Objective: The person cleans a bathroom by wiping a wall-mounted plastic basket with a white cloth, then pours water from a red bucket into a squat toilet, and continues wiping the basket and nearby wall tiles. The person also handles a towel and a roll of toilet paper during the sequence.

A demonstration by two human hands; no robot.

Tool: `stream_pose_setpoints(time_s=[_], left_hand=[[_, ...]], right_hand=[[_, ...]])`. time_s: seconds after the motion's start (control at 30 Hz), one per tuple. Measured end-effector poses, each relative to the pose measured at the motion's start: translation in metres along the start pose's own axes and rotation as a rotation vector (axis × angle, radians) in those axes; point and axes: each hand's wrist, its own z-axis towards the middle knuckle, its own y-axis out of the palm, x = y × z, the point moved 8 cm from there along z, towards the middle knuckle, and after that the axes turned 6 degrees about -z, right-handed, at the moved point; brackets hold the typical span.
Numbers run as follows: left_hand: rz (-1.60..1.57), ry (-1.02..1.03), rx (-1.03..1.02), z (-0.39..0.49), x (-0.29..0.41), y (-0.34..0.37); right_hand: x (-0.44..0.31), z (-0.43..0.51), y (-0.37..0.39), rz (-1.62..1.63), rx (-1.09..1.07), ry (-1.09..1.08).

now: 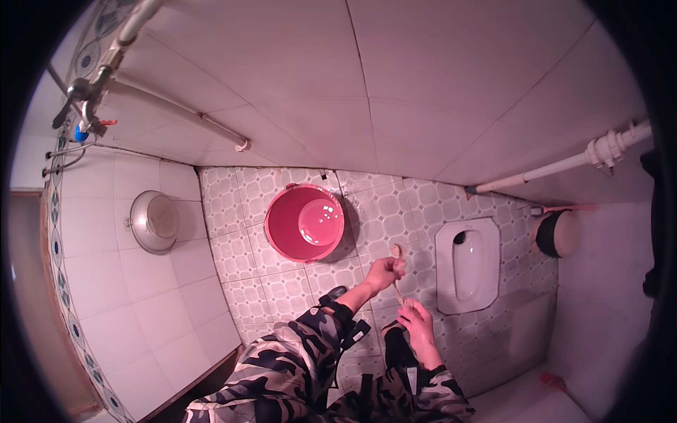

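Note:
My left hand (385, 272) pinches a thin, pale strip (398, 292), and a loose end of it curls up beyond the fingers. Lower and to the right, my right hand (418, 317) grips the other end. Between the two hands the strip runs fairly straight; its material is too small to make out. To the left of my left hand, a pink plastic bucket (284, 224) stands on the patterned floor tiles (328, 276), with what looks like water at its bottom. A white ceramic squat toilet (468, 267) is set into the floor at the right.
A metal basin (153, 222) hangs on the left tiled wall. Above it is a tap (87, 100) with pipes. One white pipe (555, 165) runs down to the floor behind the toilet. At the right stand a round bin (555, 234) and a pink-handled brush (566, 209).

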Motion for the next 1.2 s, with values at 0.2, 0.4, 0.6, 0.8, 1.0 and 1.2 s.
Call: stream_pose_setpoints(time_s=[0.2, 0.4, 0.6, 0.8, 1.0, 1.2], left_hand=[[0.797, 0.126, 0.069, -0.017, -0.071, -0.112], [1.139, 0.155, 0.092, -0.016, -0.094, -0.230], [1.331, 0.241, -0.002, -0.001, -0.073, -0.264], [1.425, 0.098, 0.008, 0.001, -0.061, -0.272], [1.443, -0.095, 0.158, -0.034, -0.083, -0.320], [1.522, 0.251, -0.363, -0.022, -0.049, -0.159]], right_hand=[[0.067, -0.015, -0.029, -0.070, 0.042, 0.075], [0.097, -0.014, -0.039, -0.099, 0.201, 0.044], [0.126, -0.020, -0.014, -0.181, 0.146, -0.057], [0.146, -0.048, -0.002, -0.173, 0.212, -0.103], [0.138, -0.099, -0.007, -0.427, 0.451, -0.419], [0.144, -0.220, -0.039, 0.103, 0.548, -0.462]])
